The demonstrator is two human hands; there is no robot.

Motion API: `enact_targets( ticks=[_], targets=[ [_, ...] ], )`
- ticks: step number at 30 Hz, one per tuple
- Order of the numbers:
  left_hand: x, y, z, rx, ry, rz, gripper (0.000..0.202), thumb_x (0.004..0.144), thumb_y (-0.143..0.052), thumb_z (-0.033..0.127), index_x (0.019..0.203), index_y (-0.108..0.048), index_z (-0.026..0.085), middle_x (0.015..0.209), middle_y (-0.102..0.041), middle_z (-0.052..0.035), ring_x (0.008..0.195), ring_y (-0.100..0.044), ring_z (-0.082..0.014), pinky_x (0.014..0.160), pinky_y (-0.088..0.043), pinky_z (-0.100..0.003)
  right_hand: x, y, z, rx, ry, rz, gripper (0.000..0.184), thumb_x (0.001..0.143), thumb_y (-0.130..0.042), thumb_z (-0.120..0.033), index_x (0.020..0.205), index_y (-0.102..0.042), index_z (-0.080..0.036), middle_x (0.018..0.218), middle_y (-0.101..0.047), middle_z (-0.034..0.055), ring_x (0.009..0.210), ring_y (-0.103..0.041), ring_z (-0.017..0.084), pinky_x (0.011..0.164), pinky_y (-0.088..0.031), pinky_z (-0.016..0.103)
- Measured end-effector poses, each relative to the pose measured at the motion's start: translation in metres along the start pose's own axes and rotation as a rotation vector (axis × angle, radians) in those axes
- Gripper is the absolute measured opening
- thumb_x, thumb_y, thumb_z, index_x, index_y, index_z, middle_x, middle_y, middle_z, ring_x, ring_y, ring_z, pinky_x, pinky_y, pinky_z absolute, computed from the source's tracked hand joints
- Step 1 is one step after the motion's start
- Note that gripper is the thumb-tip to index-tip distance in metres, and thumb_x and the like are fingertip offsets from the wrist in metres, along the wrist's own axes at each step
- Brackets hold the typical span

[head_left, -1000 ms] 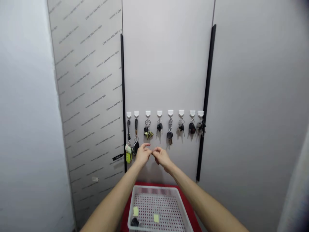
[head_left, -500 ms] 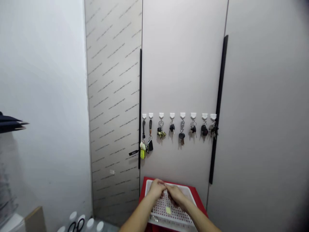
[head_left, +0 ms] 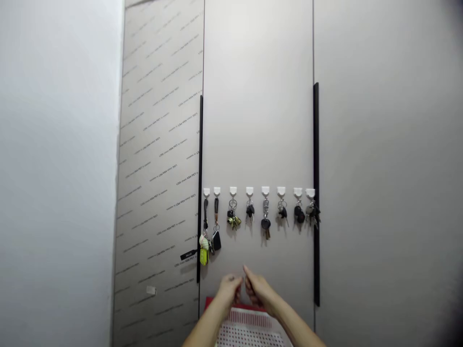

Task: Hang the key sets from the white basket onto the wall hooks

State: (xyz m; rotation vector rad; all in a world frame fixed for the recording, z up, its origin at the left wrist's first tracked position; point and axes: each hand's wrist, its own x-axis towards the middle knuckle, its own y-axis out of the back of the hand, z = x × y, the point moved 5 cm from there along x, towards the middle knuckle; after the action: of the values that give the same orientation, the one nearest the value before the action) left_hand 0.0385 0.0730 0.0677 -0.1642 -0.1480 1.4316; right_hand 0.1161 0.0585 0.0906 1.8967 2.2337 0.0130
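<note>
My left hand [head_left: 229,291] and my right hand [head_left: 260,291] hang close together just above the back rim of a white plastic basket [head_left: 249,327], below the keys. Their fingers nearly meet, and I cannot tell whether they hold anything small. A row of several white wall hooks [head_left: 257,192] sits above them, each bearing a bunch of keys such as the dark-fobbed bunch [head_left: 265,224]. A yellow-green key fob [head_left: 204,256] dangles lowest at the left end. The basket's inside is mostly cut off by the frame's bottom edge.
A red surface [head_left: 209,303] lies under the basket, against grey wardrobe doors with black vertical handles [head_left: 316,193]. A printed film-covered panel [head_left: 159,159] stands to the left, with a black tag [head_left: 188,255] hanging near the handle edge.
Both hands have risen from inside the basket to above its back rim, after dropping there from near the keys. My view has tilted up, so less of the basket shows.
</note>
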Motion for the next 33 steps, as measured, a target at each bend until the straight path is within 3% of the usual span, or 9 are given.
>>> enact_targets(
  ticks=[3,6,8,10,13,15,18,25,33],
  targets=[
    [0.01,-0.009,0.047,-0.082,-0.079,-0.116,0.025,0.051,-0.054,0.034,0.056,-0.038,0.015,0.033,-0.033,0.0093,0.029,-0.025,-0.0014,0.034,-0.014,-0.016,0.011,0.004,-0.034,0.102,0.028,-0.041,0.041,0.067,-0.026,-0.051,0.044,-0.024,-0.017,0.03,-0.019,-0.0097,0.024,-0.014,0.002,0.028,-0.014,0.015],
    [0.011,-0.017,0.094,-0.12,-0.159,-0.225,0.034,0.049,-0.058,0.025,0.078,-0.044,0.013,0.037,-0.032,0.0107,0.03,-0.022,-0.0001,0.035,-0.012,-0.016,0.012,0.008,-0.077,0.138,0.18,-0.02,0.039,0.064,-0.032,-0.051,0.046,-0.028,-0.017,0.031,-0.019,-0.0104,0.026,-0.015,0.002,0.028,-0.015,0.015],
    [0.003,-0.02,0.132,-0.158,-0.286,-0.261,0.052,0.05,-0.058,0.02,0.098,-0.038,0.014,0.039,-0.032,0.0113,0.032,-0.025,-0.0006,0.036,-0.014,-0.016,0.001,0.014,-0.115,0.137,0.391,0.033,0.03,0.063,-0.041,-0.045,0.057,-0.039,-0.016,0.033,-0.021,-0.0109,0.027,-0.018,0.002,0.029,-0.016,0.015],
    [-0.012,-0.021,0.173,-0.209,-0.477,-0.245,0.069,0.053,-0.056,0.016,0.113,-0.021,0.021,0.044,-0.035,0.0107,0.036,-0.03,-0.001,0.039,-0.02,-0.015,-0.021,0.022,-0.155,0.116,0.654,0.093,0.031,0.06,-0.049,-0.034,0.086,-0.043,-0.016,0.036,-0.025,-0.0113,0.03,-0.022,0.002,0.031,-0.018,0.015],
    [-0.038,-0.028,0.224,-0.2,-0.743,-0.244,0.076,0.057,-0.053,0.013,0.117,-0.008,0.028,0.048,-0.036,0.0102,0.04,-0.032,-0.001,0.042,-0.025,-0.015,-0.059,0.035,-0.197,0.123,1.024,0.232,0.057,0.062,-0.049,-0.022,0.113,-0.025,-0.022,0.039,-0.026,-0.0115,0.033,-0.024,0.003,0.034,-0.022,0.016],
    [-0.049,-0.036,0.241,-0.17,-0.852,-0.244,0.078,0.058,-0.052,0.011,0.118,-0.006,0.029,0.048,-0.036,0.01,0.042,-0.032,-0.0012,0.044,-0.026,-0.015,-0.074,0.041,-0.207,0.15,1.161,0.29,0.064,0.063,-0.047,-0.018,0.117,-0.015,-0.026,0.041,-0.026,-0.0113,0.035,-0.025,0.004,0.035,-0.024,0.017],
    [-0.047,-0.046,0.243,-0.157,-0.886,-0.266,0.08,0.058,-0.051,0.008,0.118,-0.003,0.03,0.047,-0.036,0.0102,0.042,-0.032,-0.0014,0.044,-0.028,-0.014,-0.073,0.043,-0.205,0.201,1.202,0.267,0.067,0.064,-0.044,-0.015,0.119,-0.007,-0.027,0.041,-0.028,-0.0112,0.035,-0.027,0.004,0.036,-0.026,0.016],
    [-0.035,-0.05,0.229,-0.296,-0.756,-0.397,0.076,0.061,-0.049,0.008,0.117,-0.004,0.033,0.048,-0.036,0.01,0.041,-0.032,-0.0014,0.044,-0.027,-0.015,-0.064,0.035,-0.2,0.293,1.157,0.106,0.067,0.064,-0.042,-0.016,0.119,-0.004,-0.027,0.039,-0.022,-0.0118,0.033,-0.024,0.004,0.037,-0.028,0.017],
    [-0.035,-0.043,0.221,-0.409,-0.575,-0.593,0.06,0.06,-0.047,0.011,0.112,-0.025,0.031,0.045,-0.026,0.009,0.037,-0.025,-0.0013,0.041,-0.024,-0.015,-0.057,0.025,-0.195,0.378,1.067,-0.033,0.058,0.066,-0.037,-0.016,0.117,-0.013,-0.03,0.039,-0.017,-0.011,0.031,-0.015,0.004,0.033,-0.023,0.015]
  ],
)
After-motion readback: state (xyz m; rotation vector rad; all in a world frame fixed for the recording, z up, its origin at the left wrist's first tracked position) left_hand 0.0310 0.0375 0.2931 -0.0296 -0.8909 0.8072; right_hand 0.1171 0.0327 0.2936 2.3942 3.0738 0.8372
